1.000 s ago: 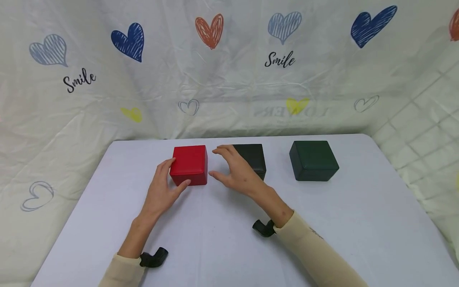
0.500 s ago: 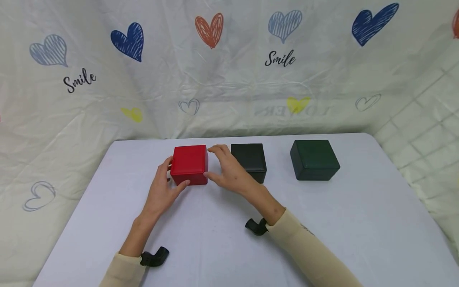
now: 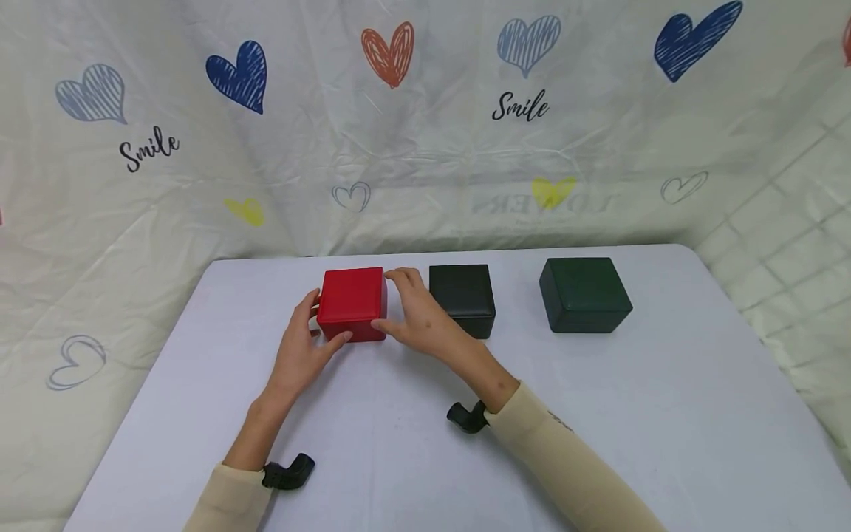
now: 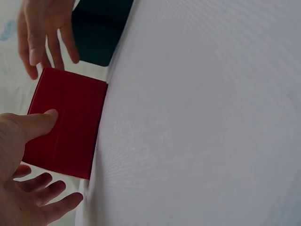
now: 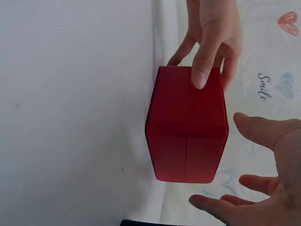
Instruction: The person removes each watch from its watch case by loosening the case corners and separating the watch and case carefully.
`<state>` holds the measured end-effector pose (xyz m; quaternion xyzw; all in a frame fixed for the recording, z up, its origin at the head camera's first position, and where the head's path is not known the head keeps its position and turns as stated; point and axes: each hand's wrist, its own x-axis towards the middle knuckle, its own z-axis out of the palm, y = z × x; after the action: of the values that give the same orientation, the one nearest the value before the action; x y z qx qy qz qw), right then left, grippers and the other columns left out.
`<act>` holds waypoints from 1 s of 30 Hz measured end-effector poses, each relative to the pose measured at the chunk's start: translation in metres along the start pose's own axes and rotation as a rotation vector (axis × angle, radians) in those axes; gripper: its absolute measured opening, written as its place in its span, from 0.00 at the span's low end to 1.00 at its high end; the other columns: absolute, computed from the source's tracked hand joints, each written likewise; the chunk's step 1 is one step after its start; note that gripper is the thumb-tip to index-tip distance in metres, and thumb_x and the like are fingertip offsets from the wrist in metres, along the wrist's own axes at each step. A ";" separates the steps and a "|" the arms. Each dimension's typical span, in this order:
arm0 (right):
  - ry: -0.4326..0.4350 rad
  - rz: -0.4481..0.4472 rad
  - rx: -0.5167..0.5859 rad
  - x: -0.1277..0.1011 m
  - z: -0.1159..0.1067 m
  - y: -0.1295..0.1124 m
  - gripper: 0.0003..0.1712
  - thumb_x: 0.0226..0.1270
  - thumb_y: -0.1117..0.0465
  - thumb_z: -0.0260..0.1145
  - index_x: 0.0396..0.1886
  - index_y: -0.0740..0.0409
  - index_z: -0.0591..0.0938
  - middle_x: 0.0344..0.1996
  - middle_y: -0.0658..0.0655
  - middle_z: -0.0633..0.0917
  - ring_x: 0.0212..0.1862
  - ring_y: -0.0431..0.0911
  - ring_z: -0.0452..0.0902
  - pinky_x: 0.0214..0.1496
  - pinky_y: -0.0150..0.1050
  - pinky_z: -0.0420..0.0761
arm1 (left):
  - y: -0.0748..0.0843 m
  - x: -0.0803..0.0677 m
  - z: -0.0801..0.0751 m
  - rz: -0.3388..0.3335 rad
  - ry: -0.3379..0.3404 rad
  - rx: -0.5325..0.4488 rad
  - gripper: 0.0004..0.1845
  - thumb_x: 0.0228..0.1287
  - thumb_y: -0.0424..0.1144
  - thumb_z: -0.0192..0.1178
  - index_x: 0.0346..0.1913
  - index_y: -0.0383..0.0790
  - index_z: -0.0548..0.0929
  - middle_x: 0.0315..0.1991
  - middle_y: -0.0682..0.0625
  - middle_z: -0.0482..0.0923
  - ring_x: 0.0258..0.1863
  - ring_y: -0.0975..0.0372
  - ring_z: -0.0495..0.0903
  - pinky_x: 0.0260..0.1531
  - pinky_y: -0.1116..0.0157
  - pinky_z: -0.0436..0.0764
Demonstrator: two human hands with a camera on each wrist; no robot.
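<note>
A red box with a flat top sits on the white table. In the right wrist view a thin seam runs around the middle of this red box. My left hand holds it at its left side. The left thumb lies on the front face, and the other fingers are at the left side, partly hidden. My right hand is at the box's right side, thumb and fingers spread apart. In the right wrist view that right hand shows a gap to the box.
A black box stands just right of the red one, behind the right hand. Farther right is a dark green box. A white cloth printed with hearts hangs behind the table.
My right hand has moved left, away from the black box to the red box's right side. The left fingers have slipped from the top corner down along the left side.
</note>
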<state>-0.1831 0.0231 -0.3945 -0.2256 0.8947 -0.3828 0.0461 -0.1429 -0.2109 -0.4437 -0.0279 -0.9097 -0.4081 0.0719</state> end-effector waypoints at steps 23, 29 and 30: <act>0.044 -0.004 0.238 0.020 0.034 0.015 0.58 0.56 0.58 0.81 0.82 0.57 0.58 0.80 0.61 0.60 0.81 0.56 0.57 0.73 0.56 0.78 | -0.012 0.006 -0.002 -0.052 -0.038 -0.146 0.52 0.62 0.35 0.74 0.83 0.42 0.53 0.77 0.39 0.64 0.73 0.42 0.70 0.62 0.44 0.83; 0.019 -0.024 0.335 0.024 0.041 0.024 0.60 0.54 0.63 0.81 0.82 0.56 0.57 0.80 0.60 0.60 0.81 0.55 0.56 0.75 0.57 0.76 | -0.014 0.006 -0.004 -0.053 -0.057 -0.186 0.53 0.63 0.34 0.74 0.84 0.45 0.52 0.78 0.39 0.62 0.75 0.42 0.68 0.64 0.44 0.81; 0.017 -0.026 0.353 0.025 0.042 0.025 0.60 0.54 0.63 0.80 0.82 0.56 0.56 0.80 0.60 0.61 0.81 0.55 0.57 0.75 0.57 0.76 | -0.015 0.006 -0.004 -0.054 -0.059 -0.189 0.53 0.63 0.34 0.74 0.84 0.45 0.52 0.78 0.39 0.62 0.75 0.42 0.68 0.64 0.44 0.81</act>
<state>-0.2036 -0.0011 -0.4395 -0.2222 0.8110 -0.5363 0.0727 -0.1498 -0.2239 -0.4507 -0.0220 -0.8692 -0.4930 0.0312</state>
